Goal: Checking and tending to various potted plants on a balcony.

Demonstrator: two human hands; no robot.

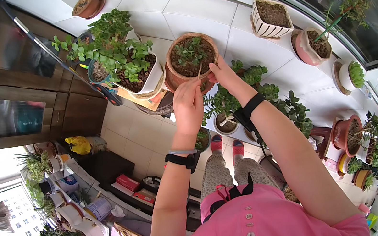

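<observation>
A round terracotta pot (pixel 174 70) stands in front of me, with dark soil and a small leafy plant (pixel 191 51) inside. My left hand (pixel 188 100) pinches a thin wooden stick (pixel 200 70) at the near rim, and the stick's far end reaches the soil. On the pot's near right side, my right hand (pixel 222 74) has its thumb at the rim and its fingers against the outer wall. A reddish scalloped saucer (pixel 170 83) shows beneath the pot.
To the left, a white planter (pixel 154 73) of succulents stands close to the pot. Leafy jade-like plants (pixel 255 76) grow beside my right forearm. A striped square pot (pixel 272 30) sits on the tiled ledge. A long pole (pixel 45 49) leans near the dark cabinet (pixel 81 113).
</observation>
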